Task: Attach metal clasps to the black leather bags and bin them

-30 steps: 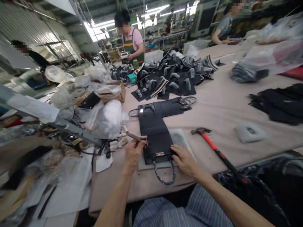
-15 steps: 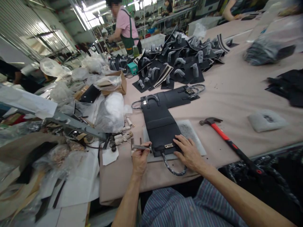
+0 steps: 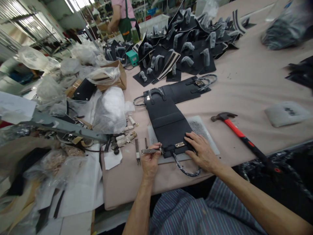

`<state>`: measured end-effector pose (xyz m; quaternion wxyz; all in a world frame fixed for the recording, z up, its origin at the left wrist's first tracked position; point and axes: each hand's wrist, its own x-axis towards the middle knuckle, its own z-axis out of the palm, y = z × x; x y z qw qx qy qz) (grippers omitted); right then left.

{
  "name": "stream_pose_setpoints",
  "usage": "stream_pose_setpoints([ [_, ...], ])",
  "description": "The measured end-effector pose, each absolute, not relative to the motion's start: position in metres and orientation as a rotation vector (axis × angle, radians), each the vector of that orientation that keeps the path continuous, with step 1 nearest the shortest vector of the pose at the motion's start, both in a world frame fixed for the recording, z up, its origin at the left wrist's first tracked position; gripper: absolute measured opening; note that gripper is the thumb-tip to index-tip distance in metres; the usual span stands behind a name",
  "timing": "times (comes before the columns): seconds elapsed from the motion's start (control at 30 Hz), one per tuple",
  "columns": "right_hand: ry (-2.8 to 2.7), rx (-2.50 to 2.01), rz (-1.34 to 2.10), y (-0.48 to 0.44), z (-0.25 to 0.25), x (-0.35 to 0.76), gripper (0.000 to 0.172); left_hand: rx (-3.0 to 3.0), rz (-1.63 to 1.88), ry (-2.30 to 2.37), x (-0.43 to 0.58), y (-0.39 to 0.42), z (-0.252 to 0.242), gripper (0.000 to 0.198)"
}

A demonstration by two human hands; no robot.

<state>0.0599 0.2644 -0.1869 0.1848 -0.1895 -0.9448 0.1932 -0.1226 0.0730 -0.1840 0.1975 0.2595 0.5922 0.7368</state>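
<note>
A black leather bag panel (image 3: 168, 122) with a metal clasp and a plastic-wrapped handle lies over a pale slab (image 3: 211, 143) on the table. My left hand (image 3: 149, 164) is closed around a short metal punch (image 3: 151, 151), held sideways between thumb and fingers. Its tip is beside the panel's near left edge; whether the two touch is unclear. My right hand (image 3: 202, 151) rests palm down, fingers spread over the panel's near right edge beside the clasp. Left of my left hand lie a pronged metal tool (image 3: 137, 150) and a thin metal rod (image 3: 146, 143).
To the right lies a claw hammer (image 3: 234, 127), near a wrapped pad (image 3: 287, 114). Another black panel (image 3: 179, 88) extends behind. Black pieces with wrapped handles (image 3: 176, 49) pile up at the back. Plastic bags (image 3: 110, 111) crowd the left; a person (image 3: 124, 19) stands beyond.
The view has tipped downward, so the far things sit higher in the picture. Both hands, the punch and the panel keep nearly the same places relative to each other.
</note>
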Motion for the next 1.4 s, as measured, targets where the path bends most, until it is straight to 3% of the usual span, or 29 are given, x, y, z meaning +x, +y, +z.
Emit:
stream_pose_setpoints([
  [1.4, -2.621, -0.554, 0.530, 0.263, -0.183, 0.059, 0.052, 1.047, 1.907, 2.000, -0.107, 0.080, -0.186, 0.012],
])
